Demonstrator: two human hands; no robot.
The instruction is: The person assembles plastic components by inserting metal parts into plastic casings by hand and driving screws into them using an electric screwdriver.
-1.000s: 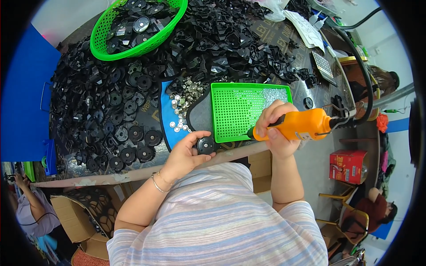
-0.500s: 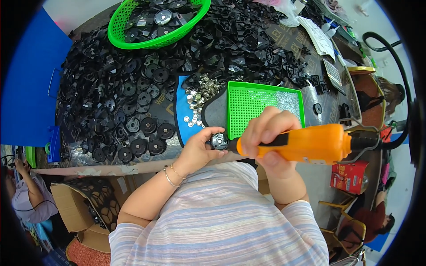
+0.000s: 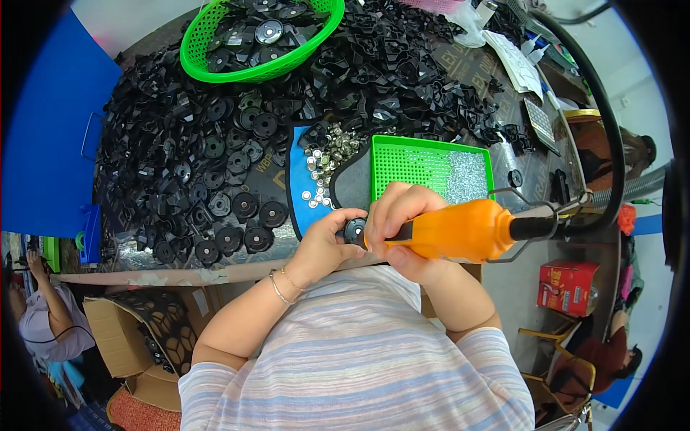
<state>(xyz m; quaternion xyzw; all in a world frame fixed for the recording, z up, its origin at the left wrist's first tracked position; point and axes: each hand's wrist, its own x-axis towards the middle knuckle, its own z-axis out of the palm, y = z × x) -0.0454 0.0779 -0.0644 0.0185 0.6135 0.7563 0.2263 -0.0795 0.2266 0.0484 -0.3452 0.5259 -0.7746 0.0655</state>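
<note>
My left hand [image 3: 322,241] pinches a round black plastic part [image 3: 354,230] at the table's near edge, thumb and forefinger on either side of it. In my right hand [image 3: 404,228] is an orange electric screwdriver [image 3: 463,231], held almost level with its nose toward that part. My right fingers hide the tip, so I cannot tell whether it touches. Just beyond stands a green perforated tray [image 3: 373,176] with small silver screws [image 3: 467,176] heaped at its right end. Small round metal pieces [image 3: 316,195] lie beside it on a blue-and-grey mat [image 3: 297,172].
Black plastic parts [image 3: 215,151] cover much of the table. A green basket [image 3: 262,72] of similar parts stands at the far side. The screwdriver's black cable [image 3: 611,136] arcs up on the right. An open cardboard box [image 3: 115,337] is at lower left; other people sit at both sides.
The screwdriver has shifted left toward the round part, with my right hand closer to my left. Its cable and wire hanger have swung. My left hand still grips the part.
</note>
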